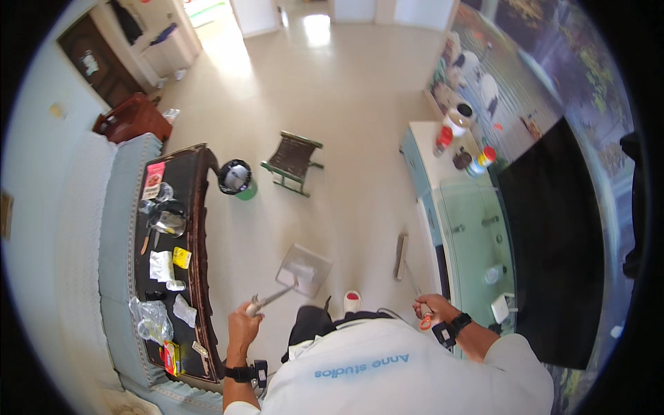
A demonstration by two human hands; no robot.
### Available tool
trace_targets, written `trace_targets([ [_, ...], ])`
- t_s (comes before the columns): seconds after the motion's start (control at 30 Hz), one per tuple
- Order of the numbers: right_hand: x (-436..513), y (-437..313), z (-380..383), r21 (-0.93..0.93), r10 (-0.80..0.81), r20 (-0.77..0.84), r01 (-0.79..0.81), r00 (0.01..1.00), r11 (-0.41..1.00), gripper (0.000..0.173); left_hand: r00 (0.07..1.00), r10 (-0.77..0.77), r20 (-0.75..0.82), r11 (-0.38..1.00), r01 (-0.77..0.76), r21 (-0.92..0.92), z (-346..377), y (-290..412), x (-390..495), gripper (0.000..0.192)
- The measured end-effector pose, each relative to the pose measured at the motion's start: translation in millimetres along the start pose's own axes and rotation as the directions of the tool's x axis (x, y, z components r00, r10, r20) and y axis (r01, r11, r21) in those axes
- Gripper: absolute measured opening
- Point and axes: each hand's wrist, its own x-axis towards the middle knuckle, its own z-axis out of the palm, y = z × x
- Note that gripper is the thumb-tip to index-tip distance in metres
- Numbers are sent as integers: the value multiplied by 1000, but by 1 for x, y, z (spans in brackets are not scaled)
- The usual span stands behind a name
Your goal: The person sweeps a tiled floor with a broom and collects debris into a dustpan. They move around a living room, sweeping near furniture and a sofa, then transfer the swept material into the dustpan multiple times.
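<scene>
My left hand [245, 322] is closed around the end of the handle of a long-handled dustpan [304, 271], whose pale pan is over the floor in front of me. On the other side, my right hand [437, 308] grips the handle of a broom [401, 258] near an orange hanging loop. The broom's narrow head is close to the TV cabinet, apart from the dustpan. Both wrists wear black straps with small devices. A slipper [352, 301] with red inside shows between the two tools.
A dark coffee table [199, 228] with bags and packets stands at left, beside a blue-covered sofa [115, 207]. Ahead are a green bin [246, 191] with a black liner and a folding stool [292, 157]. At right is a glass-topped cabinet [423, 171] with bottles and a television [555, 249].
</scene>
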Motion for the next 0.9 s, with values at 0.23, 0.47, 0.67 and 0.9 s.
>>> trace_targets([
  [0.23,18,-3,-7,281,125,-14,-116,992,953,12,986,83,147,996,-76,-52,-6,88,131,41],
  [0.47,19,-44,48,508,170,-14,-140,985,850,19,927,332,176,942,-317,-106,-27,175,294,44],
  [0.67,23,-65,93,591,151,-62,-86,987,802,28,891,410,196,908,-379,-179,-25,253,417,38],
  [0.9,32,-151,128,300,24,-174,30,985,953,9,902,381,205,920,-346,-185,0,349,520,35],
])
